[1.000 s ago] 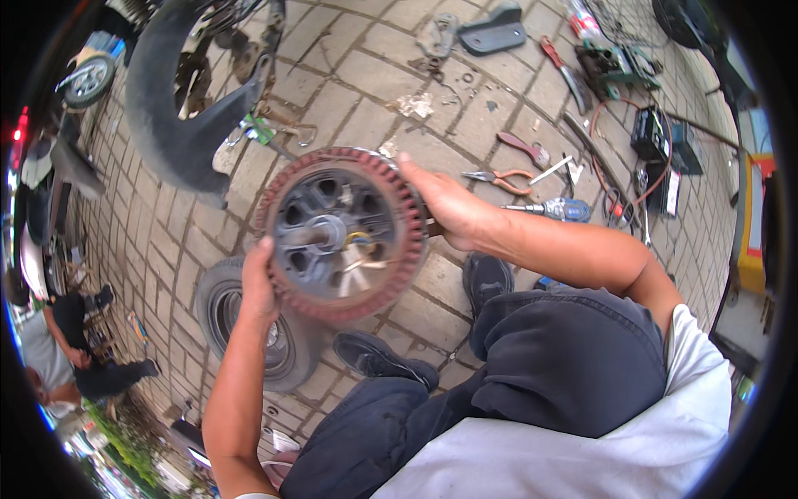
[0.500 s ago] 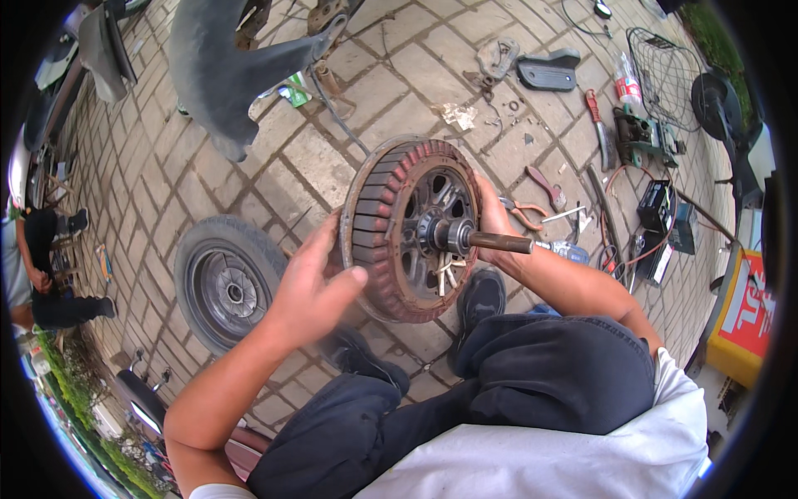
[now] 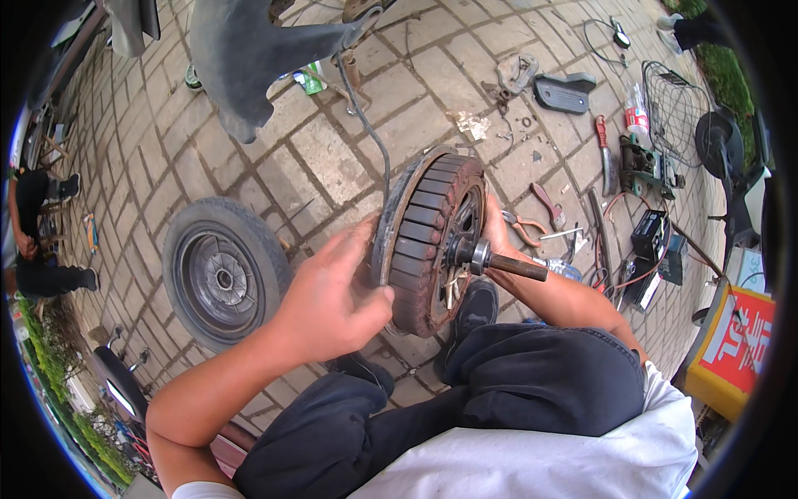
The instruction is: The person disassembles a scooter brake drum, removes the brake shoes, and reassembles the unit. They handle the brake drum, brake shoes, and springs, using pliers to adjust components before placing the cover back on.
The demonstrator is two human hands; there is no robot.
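Between my hands, above the paving, is a rusty hub motor stator (image 3: 422, 224) with dark laminated blocks round its rim and reddish-brown windings. A round metal cover plate (image 3: 387, 220) sits against its left side, and a cable runs up from there. From its right side stick out a bearing and a steel axle (image 3: 515, 264). My left hand (image 3: 337, 291) holds the plate's near left edge, thumb towards me, its fingertips partly hidden. My right hand (image 3: 497, 233) grips the stator's right side; most of those fingers are hidden behind it.
A wheel with a tyre (image 3: 223, 274) lies at left. A dark plastic fender (image 3: 229, 66) is at the upper left. On the right lie pliers (image 3: 522, 226), a red-handled tool (image 3: 602, 150), a black footrest-like part (image 3: 565, 91) and a wire basket (image 3: 672, 104). Another person (image 3: 37, 241) is at far left.
The stator has turned, so its rim blocks show more and its spoked face less. Both hands stay on it. The whole view has shifted a little.
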